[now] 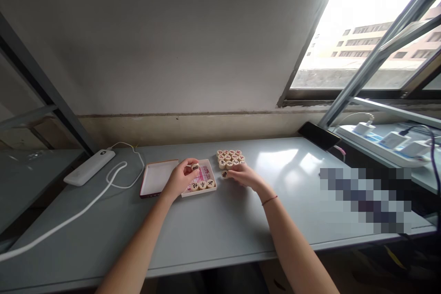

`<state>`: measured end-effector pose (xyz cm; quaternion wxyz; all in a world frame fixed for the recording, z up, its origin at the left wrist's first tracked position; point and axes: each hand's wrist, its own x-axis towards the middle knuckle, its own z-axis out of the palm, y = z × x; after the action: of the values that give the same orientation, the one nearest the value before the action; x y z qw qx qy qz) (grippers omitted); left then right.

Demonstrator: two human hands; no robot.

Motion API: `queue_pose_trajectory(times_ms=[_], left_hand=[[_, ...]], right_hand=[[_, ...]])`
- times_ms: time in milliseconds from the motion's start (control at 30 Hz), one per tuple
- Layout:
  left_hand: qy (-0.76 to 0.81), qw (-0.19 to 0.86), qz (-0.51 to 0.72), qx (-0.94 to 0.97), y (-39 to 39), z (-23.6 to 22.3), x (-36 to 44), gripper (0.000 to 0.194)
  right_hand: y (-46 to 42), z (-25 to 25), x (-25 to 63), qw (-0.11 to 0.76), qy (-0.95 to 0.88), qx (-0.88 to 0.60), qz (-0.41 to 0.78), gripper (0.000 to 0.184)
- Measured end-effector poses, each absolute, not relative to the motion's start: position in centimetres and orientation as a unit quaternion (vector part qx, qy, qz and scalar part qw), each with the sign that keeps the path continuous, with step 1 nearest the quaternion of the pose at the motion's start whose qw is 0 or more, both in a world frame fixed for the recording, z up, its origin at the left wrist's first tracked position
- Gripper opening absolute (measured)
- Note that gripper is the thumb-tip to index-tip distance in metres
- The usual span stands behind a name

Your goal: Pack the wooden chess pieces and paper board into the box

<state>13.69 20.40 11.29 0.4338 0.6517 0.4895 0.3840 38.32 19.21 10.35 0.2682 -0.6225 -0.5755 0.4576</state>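
Over an open box (215, 178) my left hand (182, 177) pinches a round Chinese chess piece (195, 166) with a dark character. Inside that box several more pieces (202, 185) lie along the near side, above a pink printed sheet (206, 172). To the right, my right hand (244, 175) has its thumb and fingers closed on another Chinese chess piece (225, 174), close to the tabletop. Just beyond it stand rows of Chinese chess pieces (229, 157), packed side by side. The box lid (160, 178) lies to the left of the box, partly behind my left hand.
A white power bank (89, 166) with a white cable (82, 211) lies at the left of the grey desk (213, 234). At the right are a phone (319, 135), a white power strip (382, 144) and a pixelated item (365, 200). Metal frame posts rise on both sides.
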Motion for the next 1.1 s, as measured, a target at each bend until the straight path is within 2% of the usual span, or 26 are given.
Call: queue_pose_trajectory(times_ms=[167,267,433,533,800,1100], left_hand=[[0.505,0.426,0.368,0.654,20.0,11.5,14.0,0.036],[0.493,0.417,0.354,0.676,19.6,11.8,14.3,0.036],[0.446,0.423,0.348,0.708,19.1,11.4,15.2,0.038],[0.406,0.443,0.358,0.715,19.0,10.9,15.6,0.037],[0.445,0.374,0.369,0.725,19.5,11.0,15.0,0.035],[0.476,0.380,0.337,0.718,19.3,11.9,14.8,0.033]], right_hand=[[19.5,9.5,38.6,0.258,-0.592,-0.640,0.417,0.028],[19.2,10.2,38.2,0.269,-0.645,-0.598,0.393,0.030],[18.0,12.3,35.7,0.291,-0.708,-0.435,0.475,0.039],[17.7,12.5,34.7,0.308,-0.713,-0.408,0.479,0.037],[18.8,11.5,36.8,0.315,-0.593,-0.592,0.446,0.032],[19.3,10.4,36.9,0.257,-0.584,-0.644,0.422,0.031]])
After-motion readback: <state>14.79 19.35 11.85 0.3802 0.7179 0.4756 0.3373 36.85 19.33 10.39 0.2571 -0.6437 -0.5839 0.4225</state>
